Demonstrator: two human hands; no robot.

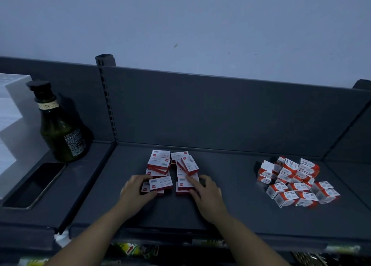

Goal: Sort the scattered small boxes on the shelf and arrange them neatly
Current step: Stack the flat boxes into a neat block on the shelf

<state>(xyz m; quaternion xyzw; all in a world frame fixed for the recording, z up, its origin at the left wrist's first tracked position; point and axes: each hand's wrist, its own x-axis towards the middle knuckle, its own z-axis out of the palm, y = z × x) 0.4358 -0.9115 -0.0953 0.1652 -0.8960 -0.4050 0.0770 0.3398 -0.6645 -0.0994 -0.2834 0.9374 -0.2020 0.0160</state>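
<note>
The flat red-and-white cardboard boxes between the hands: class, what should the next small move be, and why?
Probably turn the askew flat red-and-white cardboard box square on its front-left stack. The left hand grips it, the right hand lays a forefinger on the front-right stack, and the boxes behind lie tilted.

A shop: slotted metal shelf (220,205) holding boxed goods (297,179).
</note>
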